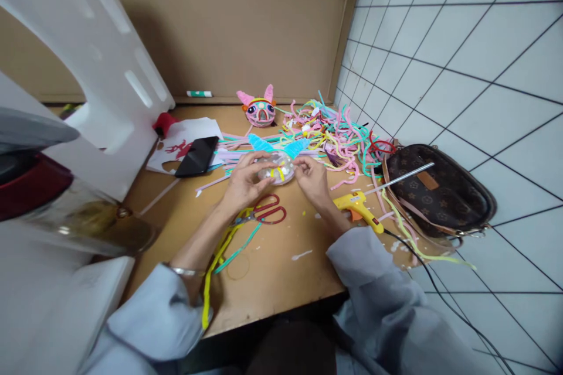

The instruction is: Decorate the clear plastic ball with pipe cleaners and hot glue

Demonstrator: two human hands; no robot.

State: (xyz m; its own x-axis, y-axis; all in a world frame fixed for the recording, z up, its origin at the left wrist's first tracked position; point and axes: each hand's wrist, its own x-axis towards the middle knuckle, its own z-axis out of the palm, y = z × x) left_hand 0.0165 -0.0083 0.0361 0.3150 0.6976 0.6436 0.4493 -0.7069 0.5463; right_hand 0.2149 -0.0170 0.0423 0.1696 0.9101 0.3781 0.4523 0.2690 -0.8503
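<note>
Both hands meet over the middle of the counter. The left hand and the right hand each close their grip around a small clear ball, which carries blue pipe-cleaner ears and some yellow and white bits on its surface. The fingers curl around it from both sides, so the ball is held a little above the wood.

Just beside the left hand lie red-handled scissors, and near the right wrist lies a yellow glue gun with its cable going off the right edge. Toward the far edge there is a heap of coloured pipe cleaners, a finished pink figure and a black phone. A brown handbag sits at the right edge.

I think the risk is the glue gun: if it is hot, the right sleeve could brush its nozzle. Also, too strong pressure may push the ears off the ball.
</note>
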